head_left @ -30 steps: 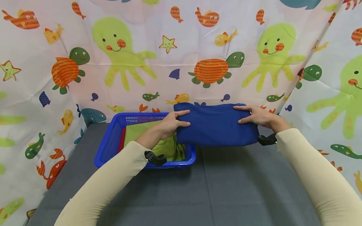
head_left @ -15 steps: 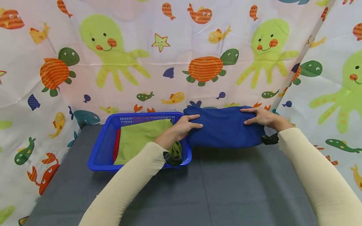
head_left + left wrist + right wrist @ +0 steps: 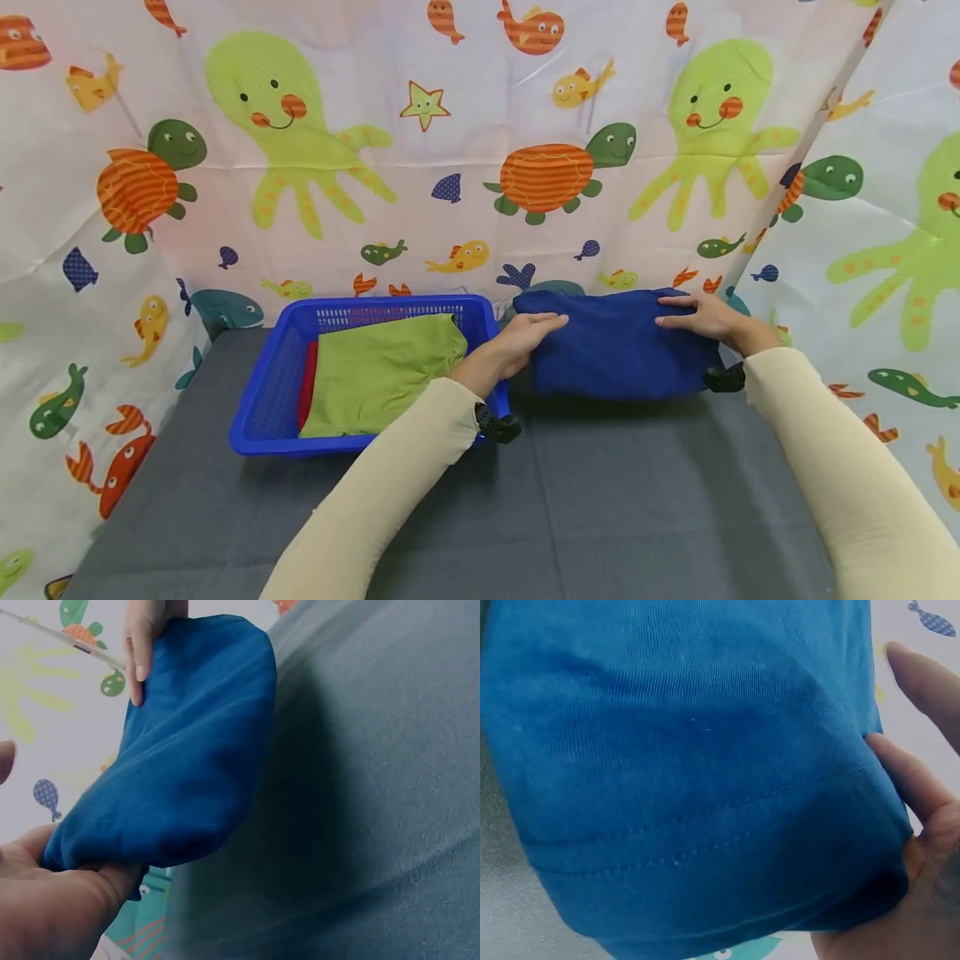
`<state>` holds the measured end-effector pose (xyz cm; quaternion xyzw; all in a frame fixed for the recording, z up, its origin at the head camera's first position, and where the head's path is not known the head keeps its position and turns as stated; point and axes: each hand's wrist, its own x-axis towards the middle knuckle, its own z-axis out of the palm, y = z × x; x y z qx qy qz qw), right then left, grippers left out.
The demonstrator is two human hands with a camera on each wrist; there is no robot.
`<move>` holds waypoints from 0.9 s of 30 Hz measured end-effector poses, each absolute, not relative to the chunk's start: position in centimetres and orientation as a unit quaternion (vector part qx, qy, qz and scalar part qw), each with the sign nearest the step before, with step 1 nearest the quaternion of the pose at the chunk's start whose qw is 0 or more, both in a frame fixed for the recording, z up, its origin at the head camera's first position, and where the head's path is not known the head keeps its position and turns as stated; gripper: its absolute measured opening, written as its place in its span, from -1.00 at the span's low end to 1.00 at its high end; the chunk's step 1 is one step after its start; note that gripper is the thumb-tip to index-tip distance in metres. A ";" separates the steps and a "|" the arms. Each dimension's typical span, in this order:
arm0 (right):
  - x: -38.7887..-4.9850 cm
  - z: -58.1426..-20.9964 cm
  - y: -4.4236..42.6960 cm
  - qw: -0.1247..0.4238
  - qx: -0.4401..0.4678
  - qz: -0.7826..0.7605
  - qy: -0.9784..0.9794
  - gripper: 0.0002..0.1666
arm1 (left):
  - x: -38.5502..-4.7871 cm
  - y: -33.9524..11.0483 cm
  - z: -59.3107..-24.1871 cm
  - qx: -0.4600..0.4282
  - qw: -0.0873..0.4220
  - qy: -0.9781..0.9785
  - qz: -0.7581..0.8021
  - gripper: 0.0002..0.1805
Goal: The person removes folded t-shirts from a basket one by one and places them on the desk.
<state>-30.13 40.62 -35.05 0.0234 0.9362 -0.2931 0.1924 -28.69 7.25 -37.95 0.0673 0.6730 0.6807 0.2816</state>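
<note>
A folded blue garment [image 3: 622, 350] hangs between both hands above the grey table, its shadow falling below it. My left hand [image 3: 517, 342] grips its left end, the cloth tucked between thumb and fingers. At the upper right corner, my right hand [image 3: 708, 321] holds the other end. The right wrist view gives a close look at the blue fabric [image 3: 690, 765], with a double row of stitching along a hem; part of the right hand is behind the cloth. In the left wrist view, the left hand [image 3: 67, 892] has the garment's near end pinched.
Left of the garment stands a blue plastic basket [image 3: 258, 400]. A folded green garment [image 3: 375, 367] lies in it, with a red cloth [image 3: 307, 387] showing at its left edge. A sea-animal printed curtain [image 3: 465, 100] rises behind the grey table cover [image 3: 600, 500].
Both hands have carried the blue garment rightward and slightly lower, away from the basket. More of the green garment now shows. The head view has turned a little.
</note>
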 end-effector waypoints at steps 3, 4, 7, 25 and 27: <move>-30.2 -35.6 40.6 0.186 0.030 -0.291 0.938 0.00 | -28.7 7.8 -38.3 0.050 0.290 0.661 0.690 -0.30; -30.2 -35.8 40.7 0.184 0.032 -0.290 0.939 -0.01 | -28.7 7.9 -38.5 0.045 0.296 0.659 0.690 -0.28; -30.3 -36.4 40.7 0.181 0.040 -0.289 0.939 -0.04 | -28.8 8.2 -39.0 0.034 0.312 0.651 0.691 -0.23; -30.7 -38.1 40.4 0.229 0.050 -0.230 0.945 0.02 | -28.2 9.7 -40.5 0.008 0.301 0.666 0.682 -0.14; -30.9 -38.3 40.2 0.229 0.051 -0.225 0.946 0.00 | -28.1 9.7 -40.6 0.000 0.291 0.672 0.681 -0.14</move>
